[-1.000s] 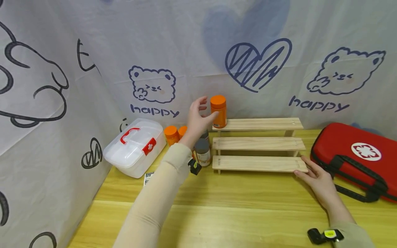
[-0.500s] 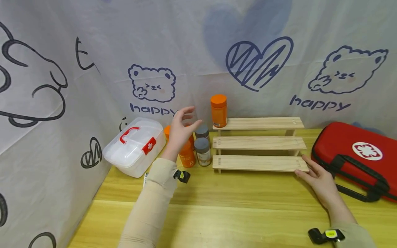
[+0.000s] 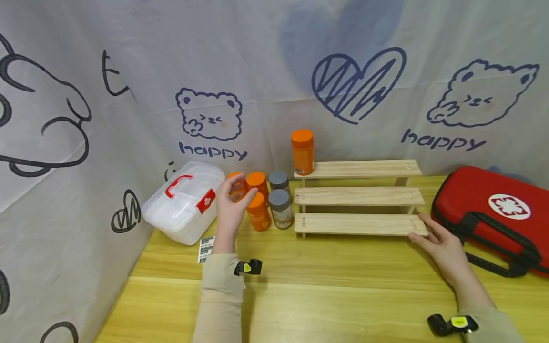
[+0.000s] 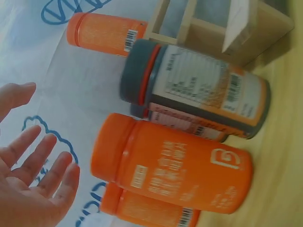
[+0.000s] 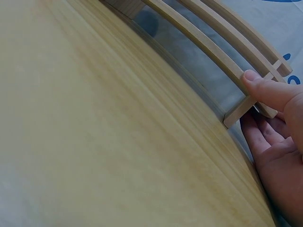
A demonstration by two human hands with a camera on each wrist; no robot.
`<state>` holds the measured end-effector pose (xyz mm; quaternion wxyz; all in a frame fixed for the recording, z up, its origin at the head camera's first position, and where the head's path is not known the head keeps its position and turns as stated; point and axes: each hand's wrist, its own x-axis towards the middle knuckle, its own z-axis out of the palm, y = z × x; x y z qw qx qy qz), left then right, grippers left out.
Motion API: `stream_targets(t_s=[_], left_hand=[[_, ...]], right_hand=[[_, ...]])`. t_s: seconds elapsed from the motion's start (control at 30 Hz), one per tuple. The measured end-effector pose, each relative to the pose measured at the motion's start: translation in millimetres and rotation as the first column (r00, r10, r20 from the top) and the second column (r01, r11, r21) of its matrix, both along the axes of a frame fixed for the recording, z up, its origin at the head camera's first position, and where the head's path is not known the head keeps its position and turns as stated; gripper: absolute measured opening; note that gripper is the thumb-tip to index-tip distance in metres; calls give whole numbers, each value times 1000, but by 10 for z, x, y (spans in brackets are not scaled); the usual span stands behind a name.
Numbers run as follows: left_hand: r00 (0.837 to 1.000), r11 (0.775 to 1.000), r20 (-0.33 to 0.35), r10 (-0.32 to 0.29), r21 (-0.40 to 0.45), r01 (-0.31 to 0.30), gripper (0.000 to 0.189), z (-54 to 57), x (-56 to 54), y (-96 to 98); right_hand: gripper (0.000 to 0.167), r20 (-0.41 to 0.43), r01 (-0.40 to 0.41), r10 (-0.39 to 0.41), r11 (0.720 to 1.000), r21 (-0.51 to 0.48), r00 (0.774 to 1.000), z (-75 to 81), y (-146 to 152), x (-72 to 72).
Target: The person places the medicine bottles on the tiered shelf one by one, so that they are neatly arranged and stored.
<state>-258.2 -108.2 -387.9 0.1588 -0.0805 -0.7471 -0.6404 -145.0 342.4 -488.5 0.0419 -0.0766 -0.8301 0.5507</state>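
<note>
My left hand hovers by the orange bottles, thumb and fingers spread with nothing between them. In the left wrist view an orange bottle stands close to that hand without contact, with a grey-capped bottle beside it. Another orange bottle stands upright on the top step of the three-tier wooden rack, at its left end. My right hand grips the right end of the lowest step. The right wrist view shows the thumb on top and the other fingers underneath, partly hidden.
Left of the bottles sits a clear plastic first-aid box with a red handle. A printed card lies in front of it. A red first-aid bag lies right of the rack. A patterned curtain hangs behind the table.
My left hand has moved left and down, away from the orange bottle on the top step, to the bottles on the table. The right hand keeps its hold on the rack.
</note>
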Motion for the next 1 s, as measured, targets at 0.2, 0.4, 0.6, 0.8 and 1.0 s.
stream_targets(t_s=[0.2, 0.4, 0.6, 0.8, 1.0], left_hand=[[1000, 1000, 14, -11, 6, 11, 54, -113, 69, 14], [999, 998, 36, -32, -45, 34, 63, -271, 20, -31], [990, 992, 127, -59, -107, 73, 65, -415, 2, -109], [987, 983, 151, -61, -165, 86, 63, -530, -54, -144], [983, 990, 178, -41, -126, 64, 58, -550, -54, -143]], right_hand=[[73, 17, 5, -5, 1000, 17, 1000, 11, 10, 21], [73, 24, 9, -9, 1000, 17, 1000, 4, 16, 21], [74, 26, 12, -12, 1000, 23, 1000, 12, 7, 24], [75, 21, 9, -10, 1000, 21, 1000, 16, -7, 11], [74, 14, 9, -9, 1000, 12, 1000, 7, -20, -5]])
